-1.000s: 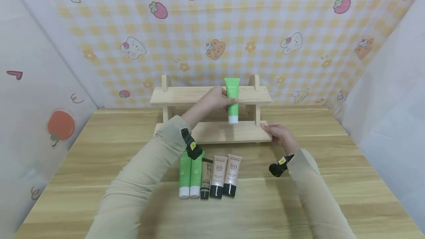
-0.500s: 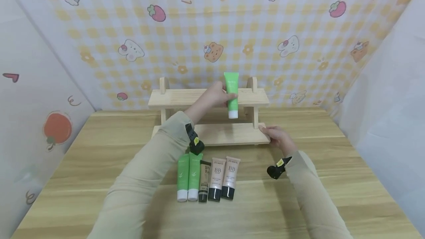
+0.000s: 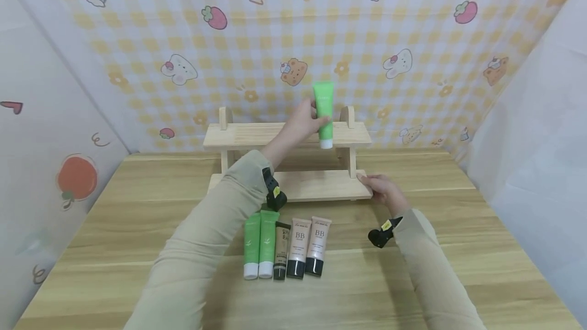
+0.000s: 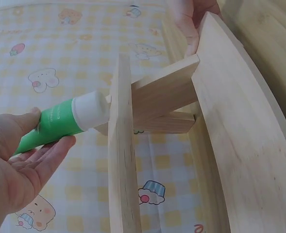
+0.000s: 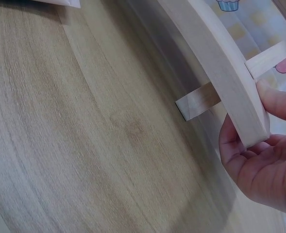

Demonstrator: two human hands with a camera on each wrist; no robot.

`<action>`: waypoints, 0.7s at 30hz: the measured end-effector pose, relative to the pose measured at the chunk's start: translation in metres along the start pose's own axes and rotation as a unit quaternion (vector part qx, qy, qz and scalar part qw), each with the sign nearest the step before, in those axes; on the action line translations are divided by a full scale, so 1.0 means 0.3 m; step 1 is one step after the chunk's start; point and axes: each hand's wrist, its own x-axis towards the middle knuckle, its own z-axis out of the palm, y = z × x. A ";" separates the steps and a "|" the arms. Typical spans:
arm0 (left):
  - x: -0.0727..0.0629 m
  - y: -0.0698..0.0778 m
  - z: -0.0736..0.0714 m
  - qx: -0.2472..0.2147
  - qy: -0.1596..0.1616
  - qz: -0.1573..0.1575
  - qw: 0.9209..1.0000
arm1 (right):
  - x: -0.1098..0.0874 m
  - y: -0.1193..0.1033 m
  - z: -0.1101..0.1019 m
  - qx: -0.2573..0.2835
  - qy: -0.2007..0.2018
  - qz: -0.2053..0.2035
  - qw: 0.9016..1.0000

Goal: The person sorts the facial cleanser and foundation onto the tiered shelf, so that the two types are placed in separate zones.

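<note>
My left hand (image 3: 304, 120) grips a green squeeze tube (image 3: 324, 101) upright, white cap down, in front of the upper board of a two-tier wooden shelf (image 3: 247, 135). In the left wrist view the tube's white cap (image 4: 91, 110) is close beside the edge of that upper board (image 4: 121, 145). My right hand (image 3: 385, 191) holds the right end of the lower board (image 3: 316, 185), thumb on top and fingers curled underneath. The right wrist view shows the same grip, with the hand (image 5: 264, 160) around the board's end.
On the table (image 3: 160, 208) before the shelf lies a row of tubes: two green tubes (image 3: 268, 243), a small brown tube (image 3: 282, 248) with black cap, and two pinkish BB tubes (image 3: 299, 243). A checked cloth (image 3: 257, 29) hangs behind, with white walls either side.
My left hand has raised the green tube from in front of the gap between the boards to the upper board's level. The right hand keeps its hold on the lower board.
</note>
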 end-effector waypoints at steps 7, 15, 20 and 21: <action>0.019 -0.011 0.012 0.005 0.044 0.043 0.998 | -0.011 -0.007 0.002 -0.011 0.005 0.006 1.000; 0.074 -0.044 0.051 0.019 0.065 0.093 0.993 | -0.017 0.004 -0.006 -0.017 0.008 -0.004 1.000; 0.091 -0.060 0.059 0.012 0.071 0.102 0.992 | -0.009 0.005 0.003 -0.007 0.008 -0.014 1.000; 0.094 -0.062 0.060 0.012 0.072 0.102 0.992 | -0.008 0.004 0.004 -0.008 0.008 -0.015 1.000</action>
